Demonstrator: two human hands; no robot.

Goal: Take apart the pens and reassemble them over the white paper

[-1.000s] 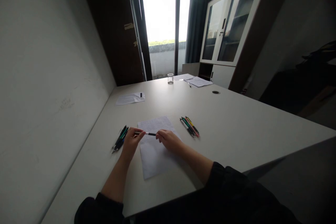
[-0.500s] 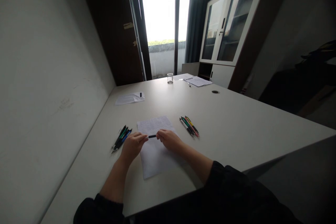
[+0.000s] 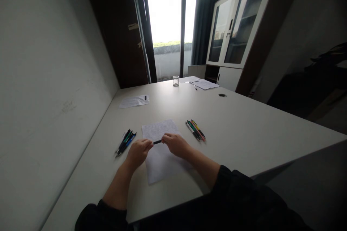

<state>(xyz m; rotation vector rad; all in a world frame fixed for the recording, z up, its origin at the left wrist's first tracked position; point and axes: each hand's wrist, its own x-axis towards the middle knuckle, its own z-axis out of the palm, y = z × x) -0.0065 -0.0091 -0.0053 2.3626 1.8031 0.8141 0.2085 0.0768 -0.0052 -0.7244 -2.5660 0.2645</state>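
Between my two hands a dark pen (image 3: pixel 157 142) is held roughly level above a sheet of paper (image 3: pixel 162 169) with writing on its upper part. My left hand (image 3: pixel 140 150) is closed on the pen's left end. Pinching its right end is my right hand (image 3: pixel 175 143); both ends are hidden by the fingers. To the left of my left hand lies a bunch of pens (image 3: pixel 126 143), dark, green and blue. Another group of pens (image 3: pixel 195 130), with white, green, yellow and pink barrels, lies to the right of the paper.
A glass (image 3: pixel 175 81) stands at the far edge of the white table (image 3: pixel 244 130). Papers (image 3: pixel 205 84) with a pen (image 3: pixel 195 87) are at the far right, and a sheet with a dark piece (image 3: pixel 134 101) at the left. The wall (image 3: pixel 54 97) borders the left side.
My left hand has shifted very slightly down, and the white part that showed by its fingertips on the pen is no longer visible. Both hands stay on the pen.
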